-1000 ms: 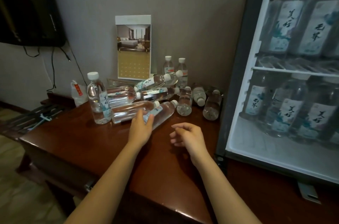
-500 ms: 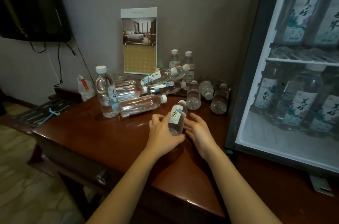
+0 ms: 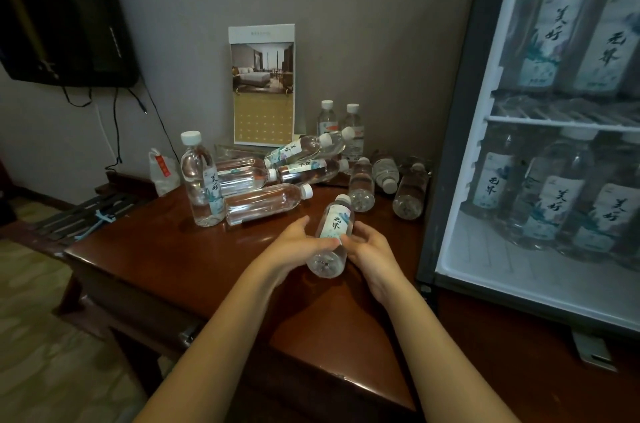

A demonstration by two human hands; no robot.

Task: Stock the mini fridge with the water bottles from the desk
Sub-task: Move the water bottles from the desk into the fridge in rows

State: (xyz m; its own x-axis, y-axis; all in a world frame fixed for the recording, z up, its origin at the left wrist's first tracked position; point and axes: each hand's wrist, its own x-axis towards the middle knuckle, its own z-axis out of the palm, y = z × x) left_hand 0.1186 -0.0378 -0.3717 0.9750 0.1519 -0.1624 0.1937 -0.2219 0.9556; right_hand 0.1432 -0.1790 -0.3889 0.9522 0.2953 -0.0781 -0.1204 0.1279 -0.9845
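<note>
Left hand [image 3: 294, 244] and right hand [image 3: 372, 247] curl round a clear, smooth plastic water bottle [image 3: 334, 227] with a pale paper label, tilted over the glossy brown wooden desk [image 3: 166, 266] beside the white-lined mini fridge [image 3: 446, 187], apparently open

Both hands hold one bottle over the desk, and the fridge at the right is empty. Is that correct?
No: in the head view the fridge holds stocked bottles on both shelves. The left hand and right hand do hold one bottle.
</note>
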